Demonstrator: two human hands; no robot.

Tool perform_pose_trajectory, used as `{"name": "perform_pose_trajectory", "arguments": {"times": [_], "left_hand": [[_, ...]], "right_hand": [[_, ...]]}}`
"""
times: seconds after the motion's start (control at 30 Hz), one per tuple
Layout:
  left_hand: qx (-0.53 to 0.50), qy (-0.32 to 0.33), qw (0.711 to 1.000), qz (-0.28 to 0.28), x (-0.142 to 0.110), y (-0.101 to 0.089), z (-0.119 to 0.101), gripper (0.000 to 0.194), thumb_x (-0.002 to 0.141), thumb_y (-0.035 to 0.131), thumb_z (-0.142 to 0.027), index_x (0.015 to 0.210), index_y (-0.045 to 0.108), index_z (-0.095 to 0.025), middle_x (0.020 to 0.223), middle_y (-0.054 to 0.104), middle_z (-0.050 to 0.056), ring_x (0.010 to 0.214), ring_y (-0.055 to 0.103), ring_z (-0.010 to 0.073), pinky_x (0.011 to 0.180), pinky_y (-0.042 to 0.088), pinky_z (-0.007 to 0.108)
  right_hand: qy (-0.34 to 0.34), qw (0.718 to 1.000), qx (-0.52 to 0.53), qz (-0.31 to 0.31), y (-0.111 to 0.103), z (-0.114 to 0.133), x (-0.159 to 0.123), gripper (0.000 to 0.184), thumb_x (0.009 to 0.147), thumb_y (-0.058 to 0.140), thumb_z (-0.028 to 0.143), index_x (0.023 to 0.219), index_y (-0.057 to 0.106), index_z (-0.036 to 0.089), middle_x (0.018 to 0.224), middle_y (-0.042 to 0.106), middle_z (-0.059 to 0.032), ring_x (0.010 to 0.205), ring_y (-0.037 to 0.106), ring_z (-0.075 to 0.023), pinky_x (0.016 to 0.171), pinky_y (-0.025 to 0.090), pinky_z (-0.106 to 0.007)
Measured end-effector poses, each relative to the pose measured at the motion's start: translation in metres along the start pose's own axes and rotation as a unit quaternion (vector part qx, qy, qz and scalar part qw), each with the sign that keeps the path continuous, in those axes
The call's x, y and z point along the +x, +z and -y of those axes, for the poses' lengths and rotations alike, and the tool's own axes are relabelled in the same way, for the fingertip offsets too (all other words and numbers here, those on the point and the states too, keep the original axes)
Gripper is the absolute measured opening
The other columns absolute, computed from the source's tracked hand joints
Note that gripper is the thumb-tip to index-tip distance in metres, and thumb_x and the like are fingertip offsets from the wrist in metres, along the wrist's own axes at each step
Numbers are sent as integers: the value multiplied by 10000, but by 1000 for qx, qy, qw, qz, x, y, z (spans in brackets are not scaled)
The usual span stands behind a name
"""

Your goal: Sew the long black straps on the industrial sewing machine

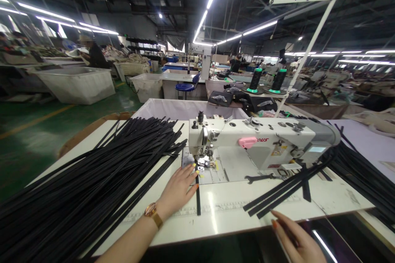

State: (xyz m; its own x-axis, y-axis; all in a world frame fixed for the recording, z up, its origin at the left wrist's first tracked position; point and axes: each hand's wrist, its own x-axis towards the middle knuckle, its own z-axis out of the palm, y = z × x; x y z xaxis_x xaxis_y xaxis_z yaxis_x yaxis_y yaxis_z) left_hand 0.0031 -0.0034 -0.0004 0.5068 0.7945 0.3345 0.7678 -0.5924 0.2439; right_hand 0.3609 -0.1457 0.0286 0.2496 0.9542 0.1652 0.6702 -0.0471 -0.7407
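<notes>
My left hand (180, 189) lies flat, palm down, on the sewing machine bed. Its fingertips touch a short black strip (198, 199) that runs under the presser foot (202, 162) of the white sewing machine (231, 144). My right hand (296, 238) is at the table's front edge, fingers apart and nothing visible in them; its lower part is cut off by the frame. Just beyond it, several black strips (277, 191) lie across the right side of the table. A large pile of long black strips (92, 176) spreads to the left of my left hand.
A wrench (261, 178) lies below the machine arm. More black strips (361, 176) are heaped at the right. Behind the machine stand a pale-lined bin (185, 107), two black thread cones (255, 80) and a thread stand (314, 37). A person (95, 53) is far left.
</notes>
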Motion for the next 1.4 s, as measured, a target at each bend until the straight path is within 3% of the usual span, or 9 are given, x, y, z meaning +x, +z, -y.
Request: {"name": "perform_pose_trajectory", "arguments": {"times": [0.07,0.17,0.23,0.43,0.7,0.9,1.1,1.23,1.4], "left_hand": [[3,1,1000,2,0,0,0,421,952,461,-362,1349,510,-232,1462,464,108,1355,415,298,1115,367,554],[7,0,1000,10,0,-1,0,425,960,441,-370,1357,502,-231,1468,457,106,1364,402,296,1122,356,553],[8,-2,1000,12,0,-2,0,432,961,436,-372,1368,490,-237,1475,448,101,1374,390,290,1129,350,546],[11,-10,1000,23,1,-6,-2,433,956,442,-352,1369,492,-229,1476,448,102,1372,392,280,1136,345,529],[9,-8,1000,19,2,-6,-2,440,957,450,-360,1371,490,-219,1478,443,112,1364,402,289,1129,348,534],[13,-14,999,38,3,-6,-2,442,953,450,-346,1369,493,-202,1484,433,121,1376,384,285,1135,336,533],[10,-16,1000,21,3,-6,-3,435,941,471,-341,1354,509,-213,1472,450,121,1358,410,292,1136,341,527],[17,-17,999,27,2,-5,-3,440,946,461,-344,1363,501,-211,1479,440,121,1363,401,293,1138,337,529],[25,-18,999,28,2,-3,-1,441,954,449,-351,1372,488,-218,1485,432,118,1367,397,292,1130,346,539]], "right_hand": [[-20,988,-152,-28,-14,-18,22,435,866,516,486,1225,612,259,1122,728,-108,931,710,-276,706,576,-331],[-47,949,-310,30,-23,-24,48,480,935,384,351,1406,426,268,1260,641,-110,885,720,-259,621,557,-328],[-56,919,-384,70,-22,-19,62,510,937,330,242,1445,366,264,1237,628,-112,812,729,-246,565,521,-318],[-103,852,-490,151,-14,2,82,522,837,293,-11,1204,594,205,1094,630,-93,663,720,-191,493,404,-280],[-136,820,-533,160,-17,9,83,456,823,290,-56,990,633,193,1121,630,-107,697,725,-212,532,437,-291],[-165,820,-519,175,-24,7,94,374,805,334,-47,864,612,196,989,625,-76,675,717,-213,525,426,-285],[-203,830,-503,130,-26,5,89,391,809,325,-43,939,596,207,1094,628,-78,640,707,-162,467,421,-242],[-285,839,-458,68,-10,17,65,470,745,349,-64,1079,549,201,1225,641,-95,651,713,-160,486,490,-247],[-395,869,-271,126,25,55,8,367,728,454,20,1017,574,211,813,723,-40,673,700,-202,570,537,-270]]}}
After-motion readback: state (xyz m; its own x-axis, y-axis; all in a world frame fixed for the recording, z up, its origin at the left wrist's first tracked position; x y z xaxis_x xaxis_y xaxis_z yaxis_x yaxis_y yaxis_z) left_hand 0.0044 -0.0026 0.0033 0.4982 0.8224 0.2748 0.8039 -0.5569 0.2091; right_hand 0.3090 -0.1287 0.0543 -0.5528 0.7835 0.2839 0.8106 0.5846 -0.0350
